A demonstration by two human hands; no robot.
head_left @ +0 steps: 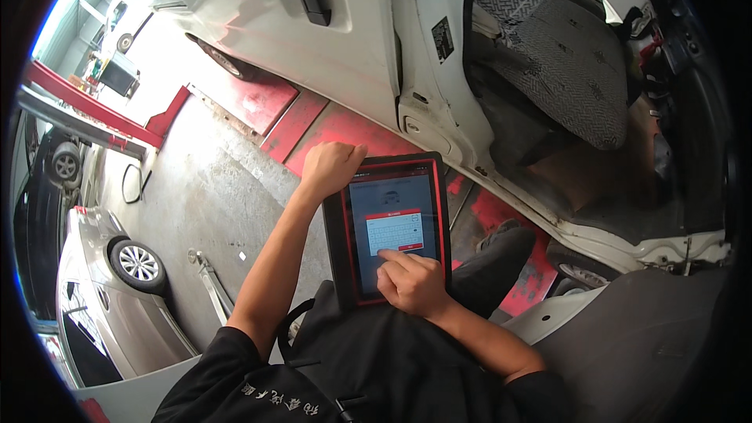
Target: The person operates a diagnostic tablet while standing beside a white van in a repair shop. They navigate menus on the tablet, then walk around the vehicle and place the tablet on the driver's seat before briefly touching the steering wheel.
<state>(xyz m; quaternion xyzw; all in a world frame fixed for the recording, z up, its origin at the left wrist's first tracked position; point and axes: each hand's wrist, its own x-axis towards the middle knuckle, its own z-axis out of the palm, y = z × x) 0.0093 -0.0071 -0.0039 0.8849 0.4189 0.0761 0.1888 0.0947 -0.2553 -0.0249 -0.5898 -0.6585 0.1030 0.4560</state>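
Observation:
A tablet (394, 229) in a black case with a red edge leans against my body, its lower edge by my stomach. On its screen is a light pop-up panel with an on-screen keyboard. My left hand (333, 166) is closed over the tablet's upper left corner; the fingers behind the case are hidden. My right hand (411, 282) is over the lower part of the screen, index finger stretched to the panel's lower edge and the other fingers curled in with nothing in them. Whether the fingertip touches the glass I cannot tell.
A white van's door (345, 55) rises ahead, and its open cab with a patterned grey seat (548, 70) lies to the right. Red lift plates (360, 141) run under the van. A beige car (117, 298) and a metal lift arm (210, 282) are at left.

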